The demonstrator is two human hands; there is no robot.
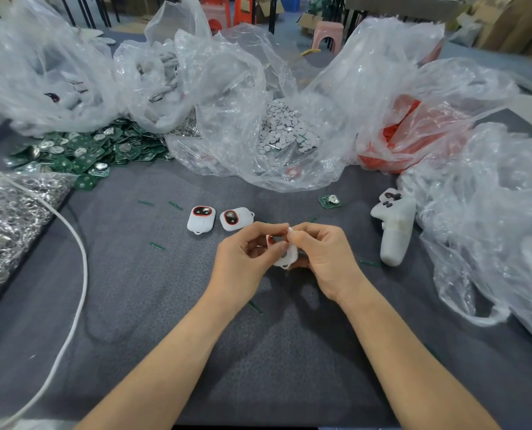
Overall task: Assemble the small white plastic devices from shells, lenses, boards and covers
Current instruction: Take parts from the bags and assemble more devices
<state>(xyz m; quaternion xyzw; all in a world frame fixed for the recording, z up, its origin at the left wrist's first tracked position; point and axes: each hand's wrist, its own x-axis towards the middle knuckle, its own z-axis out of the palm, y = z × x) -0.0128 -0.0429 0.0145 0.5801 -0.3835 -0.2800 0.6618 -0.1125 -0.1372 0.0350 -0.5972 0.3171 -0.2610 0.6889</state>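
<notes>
White shell (286, 257) is held up over the middle of the bench (134, 290), caught between both hands. The left hand (243, 256) pinches its left edge with curled fingers, a narrow grip. The right hand (325, 259) curls round the right side, its fingertips (300, 235) closed at the top edge on something white, too small to identify. The shell's long axis runs away from the person, with the loop end nearest. Its red-ringed opening (270, 240) faces the left hand, so the next part likely enters from the right hand's side. Both hands are equally near.
</notes>
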